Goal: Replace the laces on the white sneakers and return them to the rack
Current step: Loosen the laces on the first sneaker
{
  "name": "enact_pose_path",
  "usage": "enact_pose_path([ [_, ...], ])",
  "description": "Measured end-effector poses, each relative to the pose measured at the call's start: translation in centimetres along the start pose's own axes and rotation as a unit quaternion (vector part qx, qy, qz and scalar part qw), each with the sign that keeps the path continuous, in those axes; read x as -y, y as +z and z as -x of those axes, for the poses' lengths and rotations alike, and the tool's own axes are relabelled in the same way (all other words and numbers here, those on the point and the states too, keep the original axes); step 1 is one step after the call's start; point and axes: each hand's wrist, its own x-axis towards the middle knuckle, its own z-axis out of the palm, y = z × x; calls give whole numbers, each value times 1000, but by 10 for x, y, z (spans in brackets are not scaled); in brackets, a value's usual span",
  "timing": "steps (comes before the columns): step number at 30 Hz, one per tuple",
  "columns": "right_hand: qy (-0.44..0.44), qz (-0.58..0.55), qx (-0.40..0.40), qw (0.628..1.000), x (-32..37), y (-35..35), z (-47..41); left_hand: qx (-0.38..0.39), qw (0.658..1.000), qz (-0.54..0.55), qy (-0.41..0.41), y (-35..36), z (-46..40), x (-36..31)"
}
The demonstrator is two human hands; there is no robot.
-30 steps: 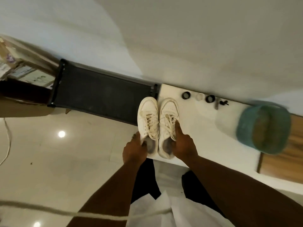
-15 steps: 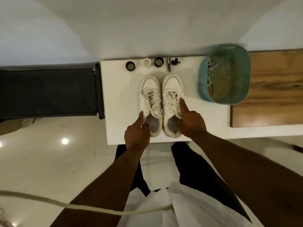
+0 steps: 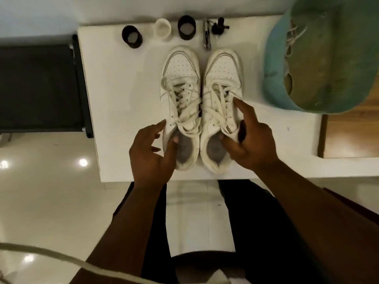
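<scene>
- Two white sneakers sit side by side on the smooth white tabletop (image 3: pixel 127 95), toes pointing away from me, heels near the front edge.
- My left hand (image 3: pixel 150 154) grips the left sneaker (image 3: pixel 180 78) at the collar: thumb inside the grey lining, fingers on the outer wall.
- My right hand (image 3: pixel 251 140) pinches the right sneaker (image 3: pixel 222 78) the same way, forefinger stretched along its side.
- Both toe boxes are perforated leather-look panels; the flat cream laces (image 3: pixel 184 103) lie loose and criss-crossed.
- Behind the toes: two black rings (image 3: pixel 132 36), a small white cup (image 3: pixel 163 29) and a slim metal tool (image 3: pixel 206 35).
- At right, a rounded teal basket (image 3: pixel 276 68), blurred, with a lace inside.
</scene>
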Motion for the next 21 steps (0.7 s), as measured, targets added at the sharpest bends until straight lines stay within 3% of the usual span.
enact_pose_path([
  [6,-60,-115,-73,989,-20,22,-3,-36,994,49,95,15,-6,22],
  [9,-72,-106,-61,990,-24,18,-9,-39,987,38,153,19,-13,35],
  [17,-73,-72,-57,993,-20,13,-18,-36,982,89,164,25,-25,42],
  [21,-60,-45,-53,996,-14,12,-16,-24,985,114,127,22,-22,41],
])
